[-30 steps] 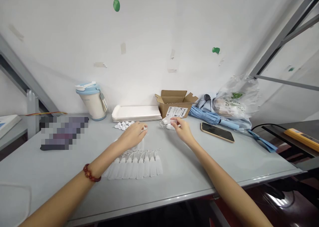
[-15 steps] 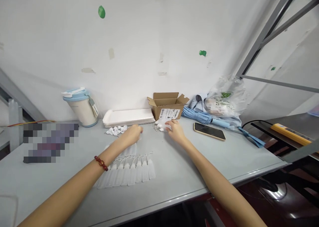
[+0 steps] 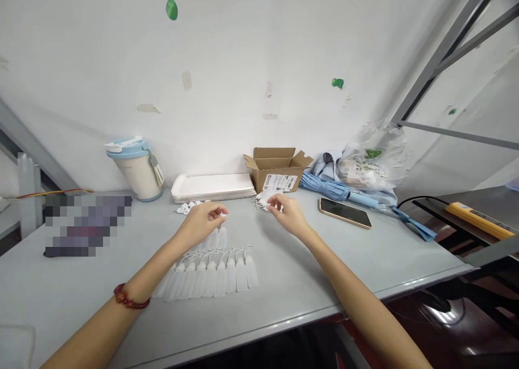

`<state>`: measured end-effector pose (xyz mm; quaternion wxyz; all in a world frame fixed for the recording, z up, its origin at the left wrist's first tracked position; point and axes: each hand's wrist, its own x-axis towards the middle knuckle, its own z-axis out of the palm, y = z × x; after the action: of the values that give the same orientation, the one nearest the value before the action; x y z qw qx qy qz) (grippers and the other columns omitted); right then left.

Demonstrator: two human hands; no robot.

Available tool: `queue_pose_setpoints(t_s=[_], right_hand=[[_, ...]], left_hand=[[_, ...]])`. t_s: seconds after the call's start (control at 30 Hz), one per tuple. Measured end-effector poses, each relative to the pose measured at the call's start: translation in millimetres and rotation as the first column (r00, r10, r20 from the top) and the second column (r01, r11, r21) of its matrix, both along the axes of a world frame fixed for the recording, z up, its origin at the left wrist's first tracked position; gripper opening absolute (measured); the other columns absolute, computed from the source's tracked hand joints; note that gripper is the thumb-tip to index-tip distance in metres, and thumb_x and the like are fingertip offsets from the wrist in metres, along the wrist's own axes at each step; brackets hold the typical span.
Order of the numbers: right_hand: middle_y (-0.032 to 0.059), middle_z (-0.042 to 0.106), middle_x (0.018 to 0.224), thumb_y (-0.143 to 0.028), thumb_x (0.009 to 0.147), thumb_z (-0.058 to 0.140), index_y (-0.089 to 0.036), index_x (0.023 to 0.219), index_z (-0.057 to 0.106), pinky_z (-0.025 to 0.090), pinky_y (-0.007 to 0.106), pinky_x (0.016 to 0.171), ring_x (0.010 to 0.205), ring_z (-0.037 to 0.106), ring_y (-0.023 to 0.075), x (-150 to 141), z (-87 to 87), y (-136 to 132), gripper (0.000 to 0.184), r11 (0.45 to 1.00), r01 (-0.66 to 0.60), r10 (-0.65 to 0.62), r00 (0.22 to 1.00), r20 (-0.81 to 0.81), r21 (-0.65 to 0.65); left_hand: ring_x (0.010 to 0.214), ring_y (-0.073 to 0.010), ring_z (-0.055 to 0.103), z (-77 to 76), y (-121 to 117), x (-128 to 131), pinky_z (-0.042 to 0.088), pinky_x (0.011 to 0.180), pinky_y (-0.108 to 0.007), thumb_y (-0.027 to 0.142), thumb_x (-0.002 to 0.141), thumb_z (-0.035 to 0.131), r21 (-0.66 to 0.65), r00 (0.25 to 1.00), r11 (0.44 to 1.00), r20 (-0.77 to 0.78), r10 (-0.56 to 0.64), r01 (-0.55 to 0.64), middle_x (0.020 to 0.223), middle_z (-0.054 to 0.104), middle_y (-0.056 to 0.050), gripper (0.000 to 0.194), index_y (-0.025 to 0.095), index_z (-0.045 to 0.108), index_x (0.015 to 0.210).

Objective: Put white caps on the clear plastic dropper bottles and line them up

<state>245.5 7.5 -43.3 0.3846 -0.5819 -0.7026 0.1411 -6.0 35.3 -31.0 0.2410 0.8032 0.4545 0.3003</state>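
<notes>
My left hand (image 3: 200, 221) hovers over the back row of tags, thumb and fingers pinched on a small white piece (image 3: 223, 216). Behind it, partly covered, lies a heap of small white pieces (image 3: 185, 207). My right hand (image 3: 290, 213) has thumb and forefinger closed at a pile of white strung tags (image 3: 261, 201) by the box; its fingers partly hide what they grip. A front row of translucent tags with white strings (image 3: 219, 276) lies side by side on the table. A shorter back row (image 3: 214, 239) is partly under my left hand.
An open cardboard box (image 3: 279, 169) and a stack of white envelopes (image 3: 214, 186) stand along the wall. On the left is a tumbler (image 3: 140, 172). On the right lie a phone (image 3: 344, 213), a blue folded umbrella (image 3: 328, 186) and a plastic bag (image 3: 368, 161).
The view has shifted. My left hand has turned so its pinching fingers and the white piece show. My right fingers have closed in at the strung-tag pile.
</notes>
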Motion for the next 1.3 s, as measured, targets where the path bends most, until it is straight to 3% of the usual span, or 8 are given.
queue_pose_setpoints(t_s=[0.1,0.27,0.43,0.67,0.97,1.03,1.2,1.3], right_hand=[[0.0001,0.060,0.066,-0.023,0.080,0.055,-0.015,0.082,0.062,0.041,0.023,0.057,0.060,0.053,0.0116,-10,9.2,-14,0.010,0.897,-0.362,0.327,0.930,-0.168,-0.255],[-0.0010,0.059,0.061,-0.028,0.079,0.058,-0.013,0.086,0.066,0.044,0.022,0.056,0.055,0.054,0.0095,-23,13.7,-28,0.018,0.442,-0.716,0.617,0.680,-0.397,-0.540],[-0.0023,0.057,0.054,-0.030,0.080,0.059,-0.012,0.083,0.068,0.040,0.019,0.051,0.049,0.050,0.0077,-29,12.3,-31,0.020,0.471,-0.681,0.631,0.704,-0.326,-0.561],[0.0000,0.062,0.056,-0.030,0.080,0.059,-0.012,0.085,0.068,0.043,0.019,0.051,0.046,0.052,0.0072,-30,12.7,-33,0.021,0.342,-0.711,0.648,0.652,-0.394,-0.614],[-0.0011,0.061,0.055,-0.028,0.082,0.054,-0.013,0.090,0.066,0.046,0.020,0.050,0.044,0.055,0.0085,-24,14.2,-32,0.021,0.354,-0.592,0.640,0.718,-0.274,-0.725],[-0.0009,0.061,0.059,-0.028,0.082,0.054,-0.013,0.090,0.066,0.046,0.020,0.052,0.047,0.056,0.0085,-21,14.9,-30,0.020,0.420,-0.597,0.625,0.736,-0.260,-0.683],[-0.0001,0.060,0.066,-0.028,0.081,0.055,-0.016,0.088,0.063,0.043,0.021,0.055,0.059,0.058,0.0110,-20,12.6,-24,0.015,0.727,-0.540,0.480,0.841,-0.248,-0.424],[0.0015,0.061,0.071,-0.026,0.082,0.055,-0.017,0.084,0.061,0.043,0.022,0.056,0.066,0.057,0.0126,-26,9.4,-23,0.011,0.826,-0.492,0.427,0.865,-0.264,-0.276]], left_hand=[[0.073,-0.0177,0.060,-3.3,-5,-9,0.049,0.070,-0.030,0.032,0.071,0.056,-0.020,0.995,0.998,0.075,0.069,-0.067,0.080,0.067,-0.003,0.016,0.020,0.064,0.077],[0.074,-0.0173,0.060,-3.8,-10,-7,0.050,0.071,-0.029,0.033,0.069,0.059,-0.049,0.983,0.996,0.164,0.083,-0.075,0.081,0.067,-0.002,0.017,0.019,0.065,0.077],[0.061,-0.0162,0.060,3.2,-16,-3,0.048,0.064,-0.028,0.035,0.071,0.058,-0.121,0.973,0.990,0.209,0.098,-0.073,0.067,0.065,-0.001,0.019,0.018,0.064,0.073],[0.059,-0.0163,0.059,3.6,-17,-3,0.045,0.061,-0.028,0.035,0.071,0.058,-0.164,0.955,0.979,0.246,0.163,-0.125,0.061,0.062,0.001,0.018,0.017,0.063,0.073],[0.064,-0.0172,0.061,-2.9,-17,0,0.047,0.068,-0.031,0.034,0.071,0.059,-0.189,0.960,0.976,0.235,0.151,-0.107,0.069,0.065,-0.001,0.018,0.017,0.063,0.075],[0.069,-0.0184,0.062,-4.0,-17,0,0.047,0.070,-0.031,0.035,0.070,0.061,-0.215,0.952,0.972,0.266,0.149,-0.092,0.075,0.066,-0.002,0.019,0.017,0.063,0.078],[0.074,-0.0177,0.064,-5.0,-17,2,0.049,0.075,-0.032,0.033,0.064,0.068,-0.345,0.895,0.939,0.416,0.161,-0.009,0.087,0.067,-0.003,0.027,0.017,0.064,0.085],[0.081,-0.0191,0.064,-3.5,-19,3,0.048,0.081,-0.034,0.032,0.063,0.072,-0.414,0.870,0.910,0.458,0.185,0.024,0.087,0.068,-0.004,0.028,0.017,0.065,0.085]])
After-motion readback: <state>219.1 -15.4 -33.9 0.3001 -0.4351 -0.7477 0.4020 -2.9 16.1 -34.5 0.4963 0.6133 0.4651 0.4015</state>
